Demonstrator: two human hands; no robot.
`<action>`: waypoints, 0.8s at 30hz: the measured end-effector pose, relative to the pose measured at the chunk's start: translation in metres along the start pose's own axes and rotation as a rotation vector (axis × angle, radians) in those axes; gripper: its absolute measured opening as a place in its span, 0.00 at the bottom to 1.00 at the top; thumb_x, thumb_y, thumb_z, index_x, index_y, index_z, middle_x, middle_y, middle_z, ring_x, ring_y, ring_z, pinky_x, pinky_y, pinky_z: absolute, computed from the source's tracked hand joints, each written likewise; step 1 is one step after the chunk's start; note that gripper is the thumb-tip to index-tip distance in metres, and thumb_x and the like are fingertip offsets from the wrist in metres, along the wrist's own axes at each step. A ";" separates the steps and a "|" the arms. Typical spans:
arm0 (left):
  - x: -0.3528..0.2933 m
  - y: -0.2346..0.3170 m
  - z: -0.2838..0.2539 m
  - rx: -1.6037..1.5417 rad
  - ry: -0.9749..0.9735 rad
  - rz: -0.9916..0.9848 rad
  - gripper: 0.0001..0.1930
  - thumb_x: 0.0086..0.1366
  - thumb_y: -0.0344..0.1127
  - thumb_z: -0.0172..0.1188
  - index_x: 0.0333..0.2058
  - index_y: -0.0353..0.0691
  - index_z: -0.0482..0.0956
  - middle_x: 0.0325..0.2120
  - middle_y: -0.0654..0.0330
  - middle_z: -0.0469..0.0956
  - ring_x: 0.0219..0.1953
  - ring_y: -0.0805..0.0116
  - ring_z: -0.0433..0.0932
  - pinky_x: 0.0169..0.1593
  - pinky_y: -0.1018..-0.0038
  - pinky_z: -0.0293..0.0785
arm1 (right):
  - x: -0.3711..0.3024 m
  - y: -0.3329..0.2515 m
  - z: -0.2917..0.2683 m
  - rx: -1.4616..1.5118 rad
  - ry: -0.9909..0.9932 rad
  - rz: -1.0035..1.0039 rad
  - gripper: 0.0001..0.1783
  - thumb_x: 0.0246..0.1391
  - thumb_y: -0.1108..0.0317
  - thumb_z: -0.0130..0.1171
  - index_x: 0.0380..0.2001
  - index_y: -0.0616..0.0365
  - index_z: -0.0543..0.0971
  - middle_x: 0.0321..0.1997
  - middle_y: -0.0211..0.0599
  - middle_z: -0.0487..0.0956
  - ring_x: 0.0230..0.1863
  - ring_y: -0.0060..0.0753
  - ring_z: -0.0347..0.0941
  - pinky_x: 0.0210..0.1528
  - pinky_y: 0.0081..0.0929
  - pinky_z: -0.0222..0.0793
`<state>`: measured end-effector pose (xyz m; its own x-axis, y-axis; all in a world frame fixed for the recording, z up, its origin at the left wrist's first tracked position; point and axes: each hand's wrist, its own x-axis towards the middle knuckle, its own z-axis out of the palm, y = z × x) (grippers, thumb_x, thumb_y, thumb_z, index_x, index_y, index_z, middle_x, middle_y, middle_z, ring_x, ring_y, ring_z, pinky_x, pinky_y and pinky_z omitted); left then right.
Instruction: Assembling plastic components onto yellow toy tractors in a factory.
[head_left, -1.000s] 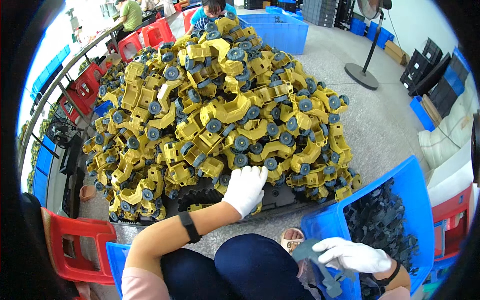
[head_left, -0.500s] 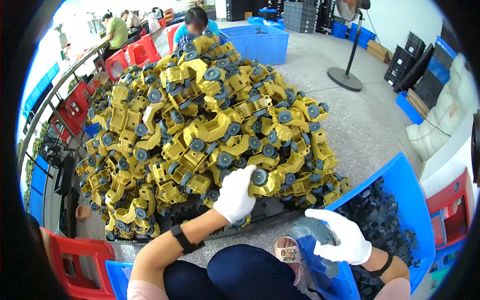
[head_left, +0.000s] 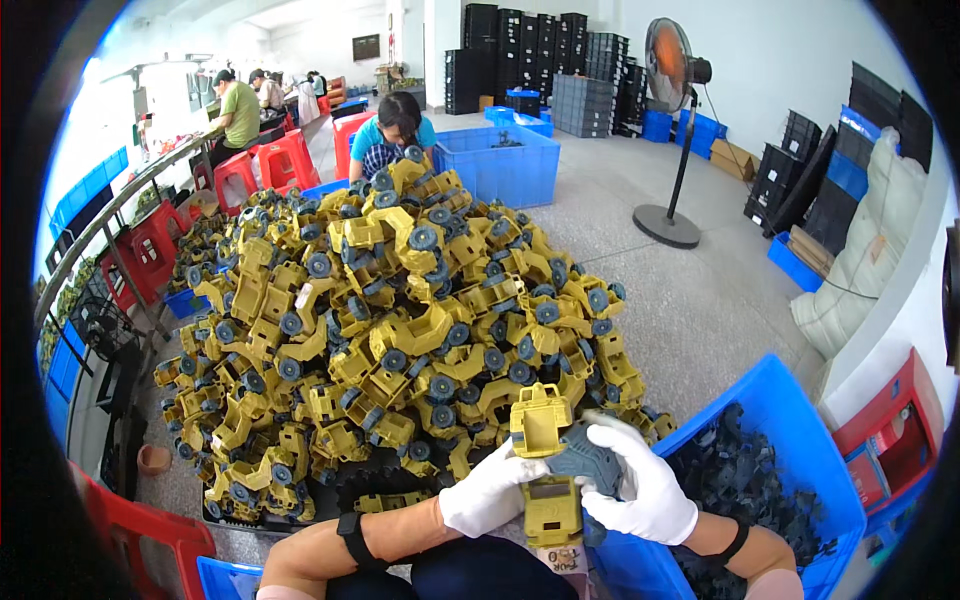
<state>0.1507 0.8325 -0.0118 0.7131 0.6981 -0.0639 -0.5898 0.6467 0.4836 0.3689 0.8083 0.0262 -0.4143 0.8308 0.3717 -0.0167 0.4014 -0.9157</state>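
Observation:
My left hand [head_left: 490, 492], in a white glove, is closed around the side of a yellow toy truck [head_left: 553, 515] in front of my lap. The truck stands on end, with its cab-like frame upward. My right hand [head_left: 645, 490], also gloved, grips a dark grey moulded plastic part [head_left: 585, 458] between thumb and fingers. That grey part is pressed against the middle of the truck from the right; whether it is seated there cannot be made out. Beyond my hands rises a big pile of yellow toy trucks [head_left: 400, 330] with grey wheels.
At my right stands a blue bin [head_left: 808, 430] holding many loose dark grey parts [head_left: 745, 490]. Red stools [head_left: 285, 160] line the left side. Past the pile sit a person [head_left: 385, 140] and a large blue tub [head_left: 500, 170]. A standing fan [head_left: 668, 225] is at the far right.
My left hand has drawn a yellow truck from the pile's near edge toward me. My right hand has brought the grey part up against it. The view has tilted upward.

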 end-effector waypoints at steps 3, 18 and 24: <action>-0.002 -0.003 -0.009 0.144 0.074 0.038 0.33 0.60 0.27 0.64 0.62 0.43 0.60 0.52 0.58 0.73 0.51 0.66 0.75 0.56 0.66 0.71 | -0.001 -0.016 -0.001 0.079 -0.027 0.304 0.34 0.48 0.80 0.61 0.60 0.64 0.66 0.59 0.41 0.68 0.59 0.31 0.68 0.61 0.28 0.63; 0.001 -0.006 0.006 0.940 0.118 0.540 0.39 0.49 0.24 0.70 0.57 0.42 0.58 0.45 0.62 0.69 0.48 0.71 0.70 0.52 0.74 0.69 | 0.001 -0.042 0.013 -0.843 0.111 -0.099 0.42 0.36 0.57 0.77 0.56 0.62 0.72 0.46 0.49 0.71 0.42 0.45 0.75 0.43 0.35 0.74; 0.003 -0.008 0.010 1.072 0.242 0.657 0.35 0.51 0.26 0.70 0.54 0.40 0.58 0.43 0.62 0.70 0.44 0.71 0.72 0.52 0.75 0.68 | -0.002 -0.042 0.016 -0.890 0.146 -0.143 0.39 0.36 0.60 0.77 0.53 0.63 0.74 0.44 0.48 0.72 0.40 0.45 0.76 0.41 0.34 0.75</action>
<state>0.1614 0.8262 -0.0078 0.2518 0.9014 0.3521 -0.1239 -0.3308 0.9355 0.3556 0.7832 0.0612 -0.3418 0.7663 0.5441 0.6741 0.6033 -0.4263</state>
